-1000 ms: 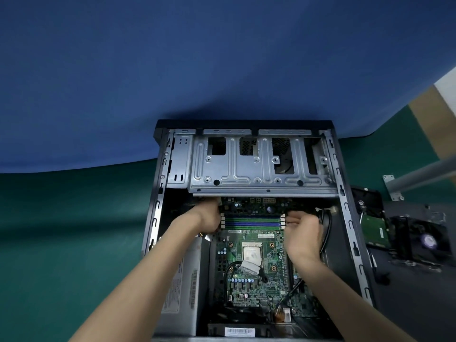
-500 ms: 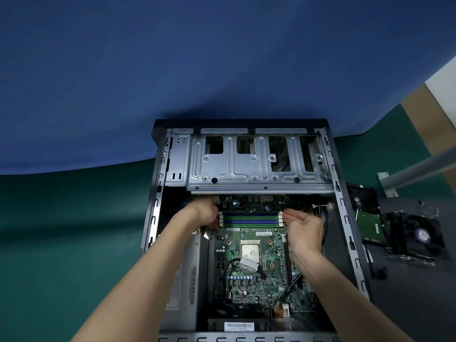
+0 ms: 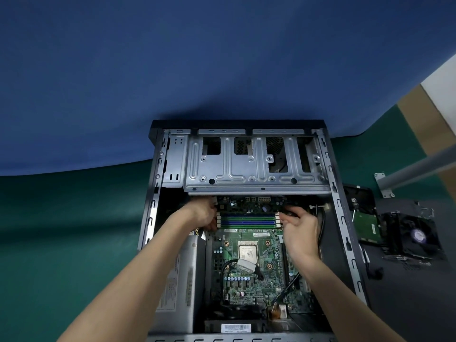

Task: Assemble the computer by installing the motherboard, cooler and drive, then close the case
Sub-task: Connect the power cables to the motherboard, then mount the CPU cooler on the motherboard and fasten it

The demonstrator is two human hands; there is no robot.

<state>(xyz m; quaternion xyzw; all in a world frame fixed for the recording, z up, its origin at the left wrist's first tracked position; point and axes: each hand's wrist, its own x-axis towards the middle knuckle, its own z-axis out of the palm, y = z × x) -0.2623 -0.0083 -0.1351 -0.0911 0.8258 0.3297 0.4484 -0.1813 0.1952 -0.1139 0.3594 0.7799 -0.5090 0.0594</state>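
The open computer case (image 3: 338,218) lies on its side with the green motherboard (image 3: 249,275) inside it. My left hand (image 3: 203,214) holds the board's far left edge, beside the white clips of the memory slots (image 3: 248,219). My right hand (image 3: 299,227) grips the far right edge by the other clips, fingers curled on the board. The bare processor (image 3: 247,252) shows in the middle. The hard drive (image 3: 367,228) and the black cooler fan (image 3: 417,238) lie outside, right of the case.
A metal drive cage (image 3: 246,169) spans the case's far end, overhanging the board's far edge. The grey power supply (image 3: 176,285) fills the case's left side. Black cables (image 3: 320,225) run along the right wall. A grey metal bar (image 3: 417,169) stands at far right.
My right hand has shifted a little farther in and its fingers have curled onto the board's edge. My left hand stays where it was. The view has tilted slightly.
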